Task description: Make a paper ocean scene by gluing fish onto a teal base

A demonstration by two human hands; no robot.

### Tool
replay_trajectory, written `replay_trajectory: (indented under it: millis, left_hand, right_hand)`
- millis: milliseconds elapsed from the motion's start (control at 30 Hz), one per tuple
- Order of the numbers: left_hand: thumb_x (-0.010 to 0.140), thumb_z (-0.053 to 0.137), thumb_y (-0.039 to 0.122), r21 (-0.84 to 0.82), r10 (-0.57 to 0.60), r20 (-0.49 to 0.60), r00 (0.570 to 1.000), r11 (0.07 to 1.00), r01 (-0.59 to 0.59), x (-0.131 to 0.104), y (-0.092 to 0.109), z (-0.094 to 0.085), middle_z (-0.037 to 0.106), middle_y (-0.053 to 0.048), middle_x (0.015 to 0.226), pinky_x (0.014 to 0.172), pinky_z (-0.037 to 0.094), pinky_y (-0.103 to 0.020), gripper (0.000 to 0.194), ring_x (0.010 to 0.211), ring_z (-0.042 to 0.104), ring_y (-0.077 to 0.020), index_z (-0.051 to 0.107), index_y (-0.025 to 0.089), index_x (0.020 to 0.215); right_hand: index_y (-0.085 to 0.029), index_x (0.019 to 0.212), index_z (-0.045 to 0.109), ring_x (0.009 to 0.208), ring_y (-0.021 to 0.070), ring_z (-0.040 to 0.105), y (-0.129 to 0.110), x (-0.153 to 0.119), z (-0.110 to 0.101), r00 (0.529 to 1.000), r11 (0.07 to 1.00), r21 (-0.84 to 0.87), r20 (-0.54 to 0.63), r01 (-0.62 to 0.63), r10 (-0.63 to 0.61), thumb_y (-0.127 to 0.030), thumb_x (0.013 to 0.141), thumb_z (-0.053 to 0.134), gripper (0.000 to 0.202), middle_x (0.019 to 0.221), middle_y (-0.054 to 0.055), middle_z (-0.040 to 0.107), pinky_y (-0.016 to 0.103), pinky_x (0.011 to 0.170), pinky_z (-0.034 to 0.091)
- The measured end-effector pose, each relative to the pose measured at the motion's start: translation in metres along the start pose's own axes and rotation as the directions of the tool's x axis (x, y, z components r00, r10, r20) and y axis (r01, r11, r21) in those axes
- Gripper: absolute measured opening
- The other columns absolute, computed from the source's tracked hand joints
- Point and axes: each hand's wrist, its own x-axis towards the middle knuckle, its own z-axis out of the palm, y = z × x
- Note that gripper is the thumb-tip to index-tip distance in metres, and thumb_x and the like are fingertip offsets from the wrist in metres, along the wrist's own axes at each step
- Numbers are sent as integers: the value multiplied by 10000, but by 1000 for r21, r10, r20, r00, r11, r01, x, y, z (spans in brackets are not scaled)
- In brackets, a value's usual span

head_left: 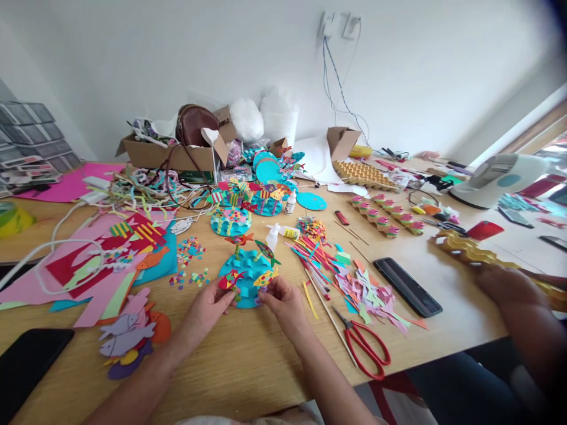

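A round blue paper piece with wavy blue strips [248, 267] lies on the wooden table in front of me, with small paper fish standing on it. At its near left edge, my left hand [218, 298] has its fingers pinched at a red patterned fish [231, 280]. My right hand [280, 296] is closed by a yellow spotted fish [266, 278] at the near right edge. Whether the fingertips grip the fish or the supports under them is hard to tell. An orange fish [239, 239] and a green striped fish [267, 252] stand farther back.
Red-handled scissors [367, 348], paper scraps [365, 289] and a phone [407, 287] lie to the right. Glue bottles [271, 236] stand behind the blue piece. Paper fish cutouts [128, 339] lie left. Another person's hand [509, 286] is at far right, by a yellow carton strip [469, 251].
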Motion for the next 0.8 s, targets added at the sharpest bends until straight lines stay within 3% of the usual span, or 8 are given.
replay_trajectory:
  millis: [167,300,533,800]
  left_hand:
    - [601,589,422,44,48,15,999,998,-48,3,-12,1,590,13,540,454,386,-249,261,513,550,-161,562,184,706]
    - [592,592,419,43,40,2,999,998,-40,4,-18,2,601,15,554,460,389,-251,294,532,561,-171,553,185,766]
    - [606,579,403,63,43,20,999,997,-44,4,-18,2,604,21,563,478,381,-253,288,524,548,-159,549,184,791]
    - [615,586,392,66,47,40,998,997,-50,2,-16,-1,589,18,587,481,387,-248,264,550,550,-161,544,190,780]
  right_hand:
    - [-180,644,601,572,118,494,3,-4,-2,995,935,-346,-33,80,-97,-224,656,621,51,604,-21,568,228,549,379]
    - [-173,621,586,552,102,475,7,-4,-2,988,856,-499,1,136,-156,-174,662,618,52,580,-31,549,207,528,353]
    - [-186,624,587,602,114,525,5,-3,0,982,804,-566,67,183,-177,-147,688,597,75,651,-5,619,209,578,395]
    - [-202,657,601,614,128,544,-7,-8,2,982,830,-530,38,177,-186,-171,706,580,62,681,3,637,222,583,409]
